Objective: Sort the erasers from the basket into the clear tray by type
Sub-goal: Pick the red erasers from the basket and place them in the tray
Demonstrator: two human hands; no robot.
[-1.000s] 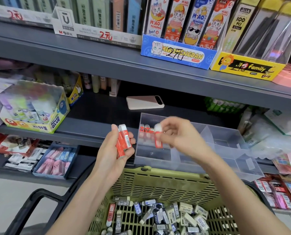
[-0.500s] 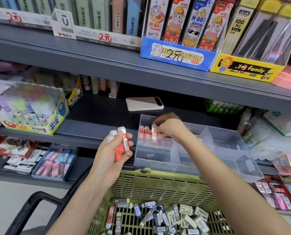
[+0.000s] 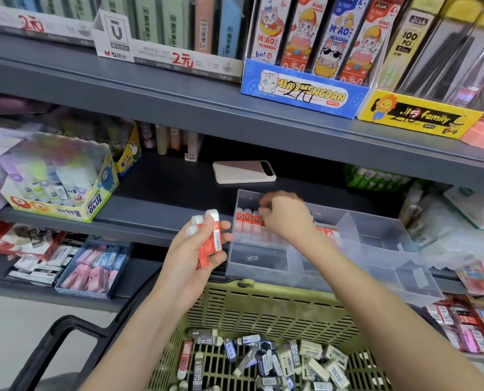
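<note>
A clear divided tray [image 3: 356,249] rests on the middle shelf's front edge. A row of red-sleeved erasers [image 3: 246,217] stands in its back-left compartment. My right hand [image 3: 287,217] is inside that compartment, fingers pinched at the right end of the row on a red eraser that is mostly hidden. My left hand [image 3: 191,256] hovers just left of the tray, gripping a bunch of red-sleeved white erasers [image 3: 211,239]. Below, the olive-green basket [image 3: 263,309] holds several black, blue and cream erasers [image 3: 277,359] and one red one.
A pink phone [image 3: 243,172] lies on the shelf behind the tray. A glue-stick box [image 3: 60,179] stands at the left. Boxes of pencil leads line the upper shelf [image 3: 178,100]. The basket's black handle [image 3: 54,342] sticks out lower left. Packaged erasers fill the lower shelf.
My right hand carried a red eraser from in front of the tray into the back-left compartment and lowered it beside the row. My left hand stayed almost still with its bunch.
</note>
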